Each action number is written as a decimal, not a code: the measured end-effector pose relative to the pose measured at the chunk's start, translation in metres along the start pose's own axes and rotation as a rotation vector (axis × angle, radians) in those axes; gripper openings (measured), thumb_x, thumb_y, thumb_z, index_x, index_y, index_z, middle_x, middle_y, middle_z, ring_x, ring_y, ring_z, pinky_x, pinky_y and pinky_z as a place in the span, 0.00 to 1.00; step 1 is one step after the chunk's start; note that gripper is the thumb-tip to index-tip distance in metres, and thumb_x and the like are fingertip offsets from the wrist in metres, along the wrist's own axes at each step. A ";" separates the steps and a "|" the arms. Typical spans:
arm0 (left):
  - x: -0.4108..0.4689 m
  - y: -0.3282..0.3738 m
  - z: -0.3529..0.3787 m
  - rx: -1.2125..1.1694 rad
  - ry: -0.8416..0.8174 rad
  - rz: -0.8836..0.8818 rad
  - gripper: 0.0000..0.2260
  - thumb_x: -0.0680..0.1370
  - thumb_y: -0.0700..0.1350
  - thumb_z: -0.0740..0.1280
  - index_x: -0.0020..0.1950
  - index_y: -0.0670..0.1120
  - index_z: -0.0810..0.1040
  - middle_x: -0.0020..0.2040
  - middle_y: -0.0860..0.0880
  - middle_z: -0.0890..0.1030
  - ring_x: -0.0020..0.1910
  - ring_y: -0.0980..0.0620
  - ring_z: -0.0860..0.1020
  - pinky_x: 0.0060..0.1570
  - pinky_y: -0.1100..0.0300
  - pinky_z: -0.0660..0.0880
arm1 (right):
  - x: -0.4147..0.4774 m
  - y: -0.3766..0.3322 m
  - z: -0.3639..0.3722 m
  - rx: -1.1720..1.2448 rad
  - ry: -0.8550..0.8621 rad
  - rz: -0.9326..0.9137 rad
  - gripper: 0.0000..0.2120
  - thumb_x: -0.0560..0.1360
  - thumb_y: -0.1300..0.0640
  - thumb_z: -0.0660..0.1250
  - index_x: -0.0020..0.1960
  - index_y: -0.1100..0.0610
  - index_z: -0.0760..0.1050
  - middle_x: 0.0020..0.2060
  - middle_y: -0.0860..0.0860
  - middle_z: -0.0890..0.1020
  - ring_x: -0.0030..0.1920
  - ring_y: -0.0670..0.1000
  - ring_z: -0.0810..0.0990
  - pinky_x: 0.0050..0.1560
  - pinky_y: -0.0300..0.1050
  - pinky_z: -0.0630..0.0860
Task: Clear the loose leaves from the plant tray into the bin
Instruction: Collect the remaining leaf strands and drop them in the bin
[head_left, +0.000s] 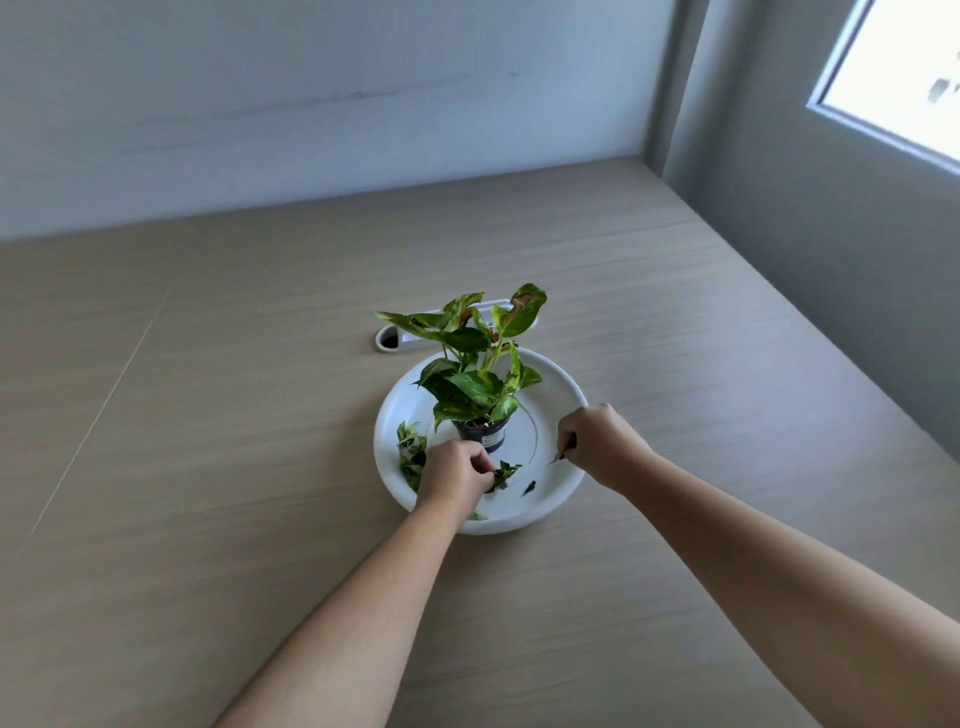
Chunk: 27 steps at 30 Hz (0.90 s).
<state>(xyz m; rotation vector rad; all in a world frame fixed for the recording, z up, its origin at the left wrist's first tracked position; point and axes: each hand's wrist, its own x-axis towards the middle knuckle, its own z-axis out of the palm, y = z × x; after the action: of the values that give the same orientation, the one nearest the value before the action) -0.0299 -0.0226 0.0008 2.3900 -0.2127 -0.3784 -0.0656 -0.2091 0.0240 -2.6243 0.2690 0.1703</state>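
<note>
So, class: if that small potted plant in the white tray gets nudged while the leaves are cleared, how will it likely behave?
The potted plant probably tips easily: its foliage spreads wider than its small dark pot. It likely slides too, since the white tray looks smooth. Both the left hand and right hand pinch leaf scraps right beside it.

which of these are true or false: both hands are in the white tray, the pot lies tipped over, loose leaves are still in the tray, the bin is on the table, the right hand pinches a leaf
1. Both hands are in the white tray. True: the left hand and right hand are both over it.
2. The pot lies tipped over. False: it stands upright in the tray.
3. Loose leaves are still in the tray. True.
4. The bin is on the table. False: no bin is in view.
5. The right hand pinches a leaf. True.
</note>
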 end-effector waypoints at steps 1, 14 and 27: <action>-0.002 0.004 0.002 -0.010 -0.002 0.003 0.04 0.71 0.35 0.69 0.40 0.43 0.83 0.40 0.46 0.84 0.41 0.50 0.81 0.41 0.60 0.79 | -0.004 0.004 -0.003 0.015 0.014 0.014 0.12 0.69 0.70 0.62 0.38 0.59 0.82 0.37 0.54 0.81 0.35 0.54 0.79 0.37 0.44 0.79; -0.082 0.194 0.130 -0.061 -0.222 0.308 0.04 0.67 0.36 0.70 0.36 0.43 0.83 0.33 0.49 0.81 0.33 0.54 0.76 0.28 0.70 0.69 | -0.182 0.188 -0.104 0.097 0.283 0.377 0.09 0.68 0.69 0.66 0.38 0.59 0.82 0.37 0.53 0.81 0.37 0.56 0.80 0.33 0.39 0.71; -0.310 0.413 0.423 0.144 -0.712 0.840 0.01 0.69 0.35 0.72 0.39 0.40 0.84 0.33 0.48 0.79 0.31 0.58 0.75 0.27 0.79 0.68 | -0.539 0.437 -0.137 0.268 0.519 0.990 0.07 0.68 0.68 0.67 0.40 0.61 0.82 0.41 0.58 0.84 0.45 0.56 0.81 0.43 0.41 0.73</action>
<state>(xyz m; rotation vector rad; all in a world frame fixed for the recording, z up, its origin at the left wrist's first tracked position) -0.4809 -0.5127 0.0400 1.9614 -1.5278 -0.7866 -0.6765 -0.5653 0.0325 -2.0032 1.6170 -0.2167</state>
